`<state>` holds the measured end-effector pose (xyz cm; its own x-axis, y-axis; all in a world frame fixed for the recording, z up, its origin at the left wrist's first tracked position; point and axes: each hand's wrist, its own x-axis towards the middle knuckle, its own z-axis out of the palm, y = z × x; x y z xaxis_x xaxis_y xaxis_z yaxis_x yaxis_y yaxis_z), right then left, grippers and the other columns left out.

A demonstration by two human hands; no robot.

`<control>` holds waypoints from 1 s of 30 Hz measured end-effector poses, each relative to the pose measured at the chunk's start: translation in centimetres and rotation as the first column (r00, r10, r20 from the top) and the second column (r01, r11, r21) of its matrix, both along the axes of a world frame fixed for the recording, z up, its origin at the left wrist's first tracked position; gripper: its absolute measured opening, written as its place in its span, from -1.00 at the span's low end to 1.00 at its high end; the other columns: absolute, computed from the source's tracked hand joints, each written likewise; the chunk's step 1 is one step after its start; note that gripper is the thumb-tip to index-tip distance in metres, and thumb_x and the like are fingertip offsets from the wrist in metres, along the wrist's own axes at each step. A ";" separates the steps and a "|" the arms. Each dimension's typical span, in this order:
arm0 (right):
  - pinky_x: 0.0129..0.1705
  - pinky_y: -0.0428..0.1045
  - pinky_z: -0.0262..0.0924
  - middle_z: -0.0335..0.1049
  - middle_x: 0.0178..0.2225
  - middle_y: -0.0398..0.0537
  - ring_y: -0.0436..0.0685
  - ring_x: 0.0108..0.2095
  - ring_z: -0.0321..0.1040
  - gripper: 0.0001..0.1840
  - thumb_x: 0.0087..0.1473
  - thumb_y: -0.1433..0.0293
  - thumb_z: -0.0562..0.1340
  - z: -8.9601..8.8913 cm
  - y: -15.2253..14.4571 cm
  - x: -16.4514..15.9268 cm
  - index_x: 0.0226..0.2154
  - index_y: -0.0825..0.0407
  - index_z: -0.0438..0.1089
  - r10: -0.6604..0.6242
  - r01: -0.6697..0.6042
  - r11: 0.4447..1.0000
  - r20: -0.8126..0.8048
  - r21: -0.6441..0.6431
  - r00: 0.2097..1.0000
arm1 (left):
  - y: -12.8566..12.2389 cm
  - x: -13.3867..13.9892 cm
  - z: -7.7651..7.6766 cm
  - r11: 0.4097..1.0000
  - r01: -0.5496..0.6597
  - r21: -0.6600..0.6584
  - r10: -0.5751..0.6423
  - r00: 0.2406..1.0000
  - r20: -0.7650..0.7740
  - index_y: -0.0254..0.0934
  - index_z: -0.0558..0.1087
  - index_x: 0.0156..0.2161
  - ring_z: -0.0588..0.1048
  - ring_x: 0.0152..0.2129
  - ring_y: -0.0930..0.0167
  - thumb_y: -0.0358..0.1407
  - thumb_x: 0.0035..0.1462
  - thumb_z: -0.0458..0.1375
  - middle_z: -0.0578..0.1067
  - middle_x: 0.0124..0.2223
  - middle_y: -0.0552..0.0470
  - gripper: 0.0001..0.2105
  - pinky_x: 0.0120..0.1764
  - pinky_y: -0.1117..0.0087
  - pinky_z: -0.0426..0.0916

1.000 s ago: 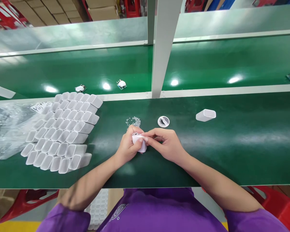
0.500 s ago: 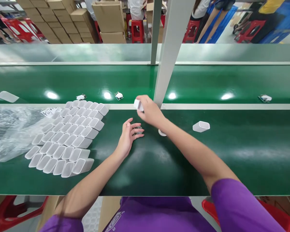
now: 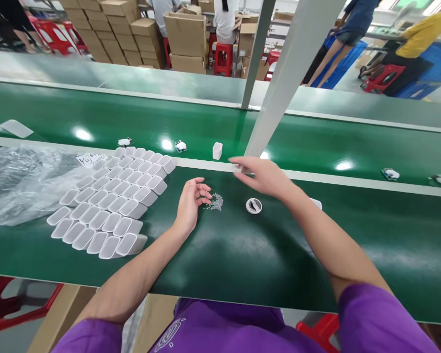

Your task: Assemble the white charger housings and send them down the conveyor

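My right hand [image 3: 266, 177] hovers by the base of the white post, empty, with thumb and fingers apart. Left of it, a small white plastic cup [image 3: 217, 151] stands upright on the far green belt. My left hand [image 3: 189, 205] is loosely curled with fingers apart, its fingertips beside a small pile of tiny clear pieces [image 3: 216, 202]. A round white part [image 3: 254, 206] with a dark inside lies on the near green surface. My right forearm mostly hides another white cup [image 3: 316, 202]. Rows of white cups [image 3: 113, 201] lie on their sides, openings toward me, at the left.
Clear plastic bags [image 3: 29, 186] lie at the far left. Small circuit boards with white domes [image 3: 181, 146] and a flat white piece [image 3: 16, 128] rest on the far belt. The slanting white post [image 3: 275, 93] rises in the middle. Beyond are cardboard boxes [image 3: 185, 39] and seated people.
My right hand has let go of the white cup on the far belt and moved right. The camera view has tilted; the clear pieces and round part now show more fully.
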<state>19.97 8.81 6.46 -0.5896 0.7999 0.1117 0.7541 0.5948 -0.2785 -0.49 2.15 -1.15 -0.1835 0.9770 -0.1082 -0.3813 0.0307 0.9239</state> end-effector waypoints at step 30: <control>-0.06 0.07 0.33 0.50 -0.21 0.05 0.14 -0.14 0.42 -0.77 0.18 0.51 0.17 -8.1 -3.5 -2.9 -0.15 0.09 0.50 -0.116 0.100 0.982 -0.099 -0.158 0.988 | 1.0 -0.9 -0.1 0.996 -0.061 0.064 0.065 0.995 -0.072 -0.28 0.41 -0.30 0.50 -0.39 0.45 -0.08 -0.14 0.39 0.52 -0.34 0.07 -0.62 -0.34 0.44 0.47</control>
<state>17.03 5.29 -1.65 -0.4899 0.8708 0.0419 0.7726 0.4559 -0.4419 -1.41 3.15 -1.24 -0.2501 0.9677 -0.0319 -0.3116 -0.0493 0.9489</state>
